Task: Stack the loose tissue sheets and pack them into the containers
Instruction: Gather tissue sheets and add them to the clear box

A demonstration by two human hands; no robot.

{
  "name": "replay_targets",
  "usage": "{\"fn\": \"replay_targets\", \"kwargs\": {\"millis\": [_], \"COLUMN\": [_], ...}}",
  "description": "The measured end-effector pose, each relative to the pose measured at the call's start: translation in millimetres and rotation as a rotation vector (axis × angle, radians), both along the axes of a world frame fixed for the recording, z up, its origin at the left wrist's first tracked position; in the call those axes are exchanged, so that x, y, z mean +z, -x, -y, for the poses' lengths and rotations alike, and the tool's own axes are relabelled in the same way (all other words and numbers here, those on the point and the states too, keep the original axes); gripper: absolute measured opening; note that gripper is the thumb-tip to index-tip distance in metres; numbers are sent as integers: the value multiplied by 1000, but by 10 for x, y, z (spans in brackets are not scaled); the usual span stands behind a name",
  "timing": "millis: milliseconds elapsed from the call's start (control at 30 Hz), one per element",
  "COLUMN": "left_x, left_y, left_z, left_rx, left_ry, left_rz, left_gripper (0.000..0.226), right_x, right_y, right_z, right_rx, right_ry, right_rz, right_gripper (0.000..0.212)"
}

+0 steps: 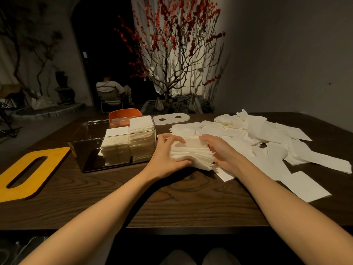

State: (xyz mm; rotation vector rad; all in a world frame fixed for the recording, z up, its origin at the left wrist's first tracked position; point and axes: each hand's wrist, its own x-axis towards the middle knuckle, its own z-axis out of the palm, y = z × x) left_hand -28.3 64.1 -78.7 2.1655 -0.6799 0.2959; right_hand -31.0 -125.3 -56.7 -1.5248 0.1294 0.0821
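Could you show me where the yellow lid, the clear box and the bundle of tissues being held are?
yellow lid (41, 175): head view, on its flat right band beside the slot.
clear box (84, 150): head view, on its bare front wall.
tissue bundle (193, 153): head view, on its fanned front edge.

Both bare forearms reach forward from the bottom edge and converge at mid-frame. Left hand (168, 153) curls its fingers over the top and thumb under the near edge of a tissue stack (191, 153), gripping its left side. Right hand (219, 150) mirrors it on the stack's right side, fingers curled over the top, palm against the edge, wrist low.
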Motion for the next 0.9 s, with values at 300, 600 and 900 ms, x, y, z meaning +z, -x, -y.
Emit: {"fn": "replay_targets", "kwargs": {"millis": [300, 600, 900], "left_x": [3, 48, 5], "left_y": [36, 121, 69], "left_z": [-26, -24, -4], "left_rx": [84, 125, 132], "left_ry": [-117, -225, -113], "left_rz": [103, 132, -18], "left_gripper": [31, 44, 65], "right_x": [-18, -23, -43], "right_y": [-4, 2, -42], "right_z": [8, 7, 35], "right_rx": [-17, -64, -28], "right_ry": [119, 53, -6], "right_rz": [55, 33, 16], "right_gripper": [30, 20, 19]}}
